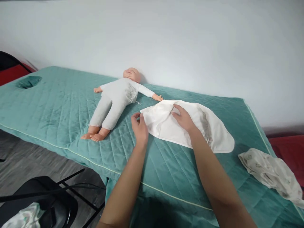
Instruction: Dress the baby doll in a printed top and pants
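A white baby swaddle-like cloth (pixel 219 134) lies spread on the green quilted bed cover, rounded at its right end and creased in the middle. My left hand (pixel 140 126) is closed at its left corner, thumb and curled fingers pinching the edge. Over the upper middle of the cloth, my right hand (pixel 184 118) rests with thumb and forefinger apart, the fingertips touching a fold. Just left of the cloth lies a baby doll (pixel 116 95) on its back, in a pale body suit with frayed threads at its side. One doll hand reaches close to the cloth's top edge.
The green quilted cover (pixel 59 110) drapes a long bed with a face hole at the far left, against a white wall (pixel 166 41). A crumpled patterned cloth (pixel 273 174) lies at the right edge. A black chair (pixel 59 202) holding another cloth (pixel 26 217) stands lower left.
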`<move>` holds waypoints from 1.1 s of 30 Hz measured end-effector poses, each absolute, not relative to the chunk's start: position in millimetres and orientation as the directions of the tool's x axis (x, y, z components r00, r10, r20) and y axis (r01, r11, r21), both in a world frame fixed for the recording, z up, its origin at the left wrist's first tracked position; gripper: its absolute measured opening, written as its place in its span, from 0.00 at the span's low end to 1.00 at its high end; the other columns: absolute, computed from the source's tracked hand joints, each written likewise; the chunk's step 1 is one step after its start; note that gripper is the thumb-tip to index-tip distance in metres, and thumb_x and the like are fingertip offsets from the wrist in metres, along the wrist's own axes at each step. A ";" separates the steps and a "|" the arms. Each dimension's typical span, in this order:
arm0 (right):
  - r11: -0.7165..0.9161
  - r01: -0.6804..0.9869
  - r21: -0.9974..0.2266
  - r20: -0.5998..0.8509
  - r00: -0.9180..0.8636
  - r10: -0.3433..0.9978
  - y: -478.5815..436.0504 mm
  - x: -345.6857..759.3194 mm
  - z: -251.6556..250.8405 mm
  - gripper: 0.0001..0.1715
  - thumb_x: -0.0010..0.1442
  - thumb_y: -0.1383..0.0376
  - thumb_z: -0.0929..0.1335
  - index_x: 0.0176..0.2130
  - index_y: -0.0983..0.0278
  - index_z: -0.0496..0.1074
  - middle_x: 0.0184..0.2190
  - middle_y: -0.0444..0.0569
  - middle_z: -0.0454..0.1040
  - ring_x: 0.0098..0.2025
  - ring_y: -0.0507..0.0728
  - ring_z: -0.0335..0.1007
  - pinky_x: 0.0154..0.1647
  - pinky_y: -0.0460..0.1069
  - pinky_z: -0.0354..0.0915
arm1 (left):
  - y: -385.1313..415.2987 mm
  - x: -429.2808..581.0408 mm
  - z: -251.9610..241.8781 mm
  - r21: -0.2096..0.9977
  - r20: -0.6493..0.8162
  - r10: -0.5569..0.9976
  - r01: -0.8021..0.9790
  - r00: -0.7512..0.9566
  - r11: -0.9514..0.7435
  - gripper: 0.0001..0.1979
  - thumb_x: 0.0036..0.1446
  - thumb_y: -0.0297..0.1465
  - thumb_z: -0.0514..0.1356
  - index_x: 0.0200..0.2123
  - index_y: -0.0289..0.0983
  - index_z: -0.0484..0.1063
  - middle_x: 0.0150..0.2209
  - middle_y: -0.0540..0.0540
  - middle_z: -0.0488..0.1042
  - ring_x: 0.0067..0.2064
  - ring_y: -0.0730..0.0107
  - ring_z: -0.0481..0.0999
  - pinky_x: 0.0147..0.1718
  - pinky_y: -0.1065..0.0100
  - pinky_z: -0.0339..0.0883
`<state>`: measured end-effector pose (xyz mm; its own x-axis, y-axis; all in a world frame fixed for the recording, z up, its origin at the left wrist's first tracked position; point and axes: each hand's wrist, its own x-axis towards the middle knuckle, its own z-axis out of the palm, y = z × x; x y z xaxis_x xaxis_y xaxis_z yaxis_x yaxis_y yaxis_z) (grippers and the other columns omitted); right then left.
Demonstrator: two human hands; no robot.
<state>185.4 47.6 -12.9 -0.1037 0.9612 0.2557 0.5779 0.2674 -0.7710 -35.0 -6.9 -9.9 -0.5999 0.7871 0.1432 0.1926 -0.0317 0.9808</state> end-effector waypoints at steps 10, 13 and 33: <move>0.304 0.727 -0.615 0.279 -0.160 0.947 49.2 184.8 -15.8 0.30 0.63 0.60 0.65 0.62 0.65 0.68 0.63 0.59 0.70 0.66 0.65 0.63 0.71 0.63 0.55 | 41.4 -87.0 0.3 0.832 0.107 0.911 0.538 -0.398 0.137 0.13 0.60 0.40 0.61 0.42 0.37 0.75 0.30 0.47 0.76 0.34 0.63 0.76 0.37 0.65 0.66; 0.292 0.742 -0.604 0.278 -0.148 0.949 49.1 184.5 -15.8 0.30 0.63 0.60 0.65 0.62 0.65 0.68 0.63 0.60 0.70 0.66 0.65 0.64 0.71 0.64 0.55 | 43.9 -86.3 3.8 0.808 0.087 0.947 0.578 -0.308 0.114 0.13 0.58 0.42 0.63 0.39 0.38 0.77 0.27 0.49 0.75 0.32 0.65 0.74 0.35 0.66 0.64; 0.270 0.786 -0.557 0.231 -0.166 0.959 46.4 180.4 -14.1 0.31 0.62 0.60 0.65 0.63 0.62 0.68 0.66 0.55 0.67 0.69 0.65 0.60 0.72 0.65 0.54 | 95.8 -96.5 -18.7 0.775 0.552 0.794 0.508 -0.254 -0.376 0.12 0.58 0.21 0.51 0.38 0.39 0.70 0.42 0.46 0.74 0.48 0.67 0.75 0.51 0.66 0.68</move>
<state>180.4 46.4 -14.1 -0.1658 0.9588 0.2307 0.7856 0.2698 -0.5567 -96.5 95.8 -18.7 -0.2544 0.7941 0.5521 0.5081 -0.3760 0.7749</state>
